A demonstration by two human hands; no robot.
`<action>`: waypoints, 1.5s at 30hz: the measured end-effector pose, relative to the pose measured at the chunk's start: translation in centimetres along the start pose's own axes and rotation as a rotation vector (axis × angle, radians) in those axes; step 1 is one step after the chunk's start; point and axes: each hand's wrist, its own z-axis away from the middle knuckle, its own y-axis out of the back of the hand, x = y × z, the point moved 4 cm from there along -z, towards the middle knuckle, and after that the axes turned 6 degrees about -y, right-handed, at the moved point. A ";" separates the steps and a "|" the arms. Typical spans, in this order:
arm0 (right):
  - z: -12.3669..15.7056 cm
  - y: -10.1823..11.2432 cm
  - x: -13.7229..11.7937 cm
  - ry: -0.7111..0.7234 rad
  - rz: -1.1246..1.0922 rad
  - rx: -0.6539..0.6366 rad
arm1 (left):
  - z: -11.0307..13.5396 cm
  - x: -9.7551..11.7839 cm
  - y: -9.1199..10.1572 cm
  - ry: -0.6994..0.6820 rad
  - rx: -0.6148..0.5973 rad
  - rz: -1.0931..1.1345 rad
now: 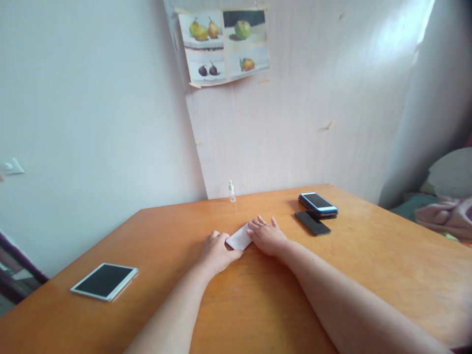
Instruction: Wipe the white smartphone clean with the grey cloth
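Note:
A small white folded cloth or paper (239,239) lies on the orange wooden table (368,265) between my hands. My left hand (216,253) has its fingers curled and pinches the white piece's near left edge. My right hand (267,237) lies flat with fingers stretched out, pressing on the piece's right end. A tiny clear spray bottle (232,191) stands upright just beyond, near the wall.
A white tablet (104,280) lies face up at the table's left front. A blue-cased phone (318,203) rests on another phone at the right, with a black phone (312,222) beside it. A fruit picture (223,45) hangs on the wall. Bedding shows at far right.

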 end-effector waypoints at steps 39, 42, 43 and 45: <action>1.8 -1.3 -3.3 0.150 -0.002 -0.249 | 0.4 2.1 0.9 -0.063 -0.099 -0.133; 0.9 -0.6 -0.4 -0.071 0.134 -0.197 | 0.4 2.1 0.9 -0.065 -0.103 -0.150; 0.7 -0.4 0.5 -0.130 0.176 -0.184 | 0.4 2.2 1.0 -0.064 -0.105 -0.157; 0.8 -0.1 1.0 -0.159 0.226 -0.194 | 0.4 2.2 1.0 -0.057 -0.109 -0.165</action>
